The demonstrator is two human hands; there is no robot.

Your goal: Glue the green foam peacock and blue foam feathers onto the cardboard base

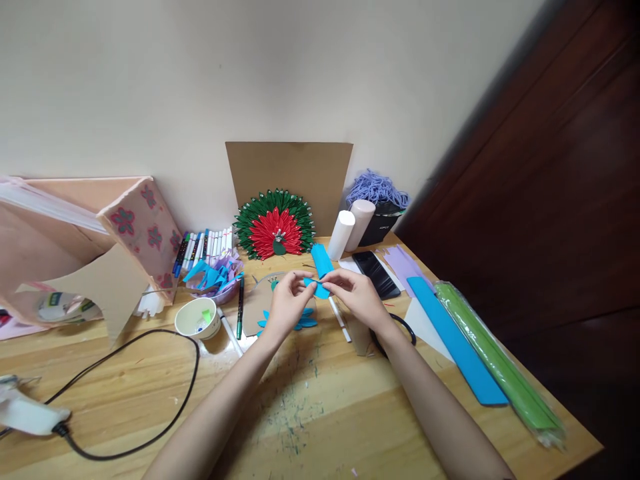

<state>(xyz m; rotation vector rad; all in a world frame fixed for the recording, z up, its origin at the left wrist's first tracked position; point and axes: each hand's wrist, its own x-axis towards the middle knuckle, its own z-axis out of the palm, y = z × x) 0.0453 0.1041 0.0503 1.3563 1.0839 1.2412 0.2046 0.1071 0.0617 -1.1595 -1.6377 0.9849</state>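
A small piece of blue crepe paper (323, 291) is pinched between the fingertips of my left hand (289, 303) and my right hand (359, 297), above the middle of the table. Behind it lies a larger strip of blue paper (321, 259). Under and beside my left hand is a cardboard piece (254, 308) with blue paper petals (306, 321) on it, partly hidden by the hand. A white marker (341, 321) lies below my right hand, and a black cable loop or ring (411, 331) shows beside my right wrist.
A glue gun (30, 410) with a black cord lies at left. Nearby stand a bowl (196, 319), several markers (205, 248) and a pink box (145, 230). A red-green peacock (274, 227) leans at the back. Right are a phone (377, 275), blue paper (455, 340) and wrapped green paper (495, 360).
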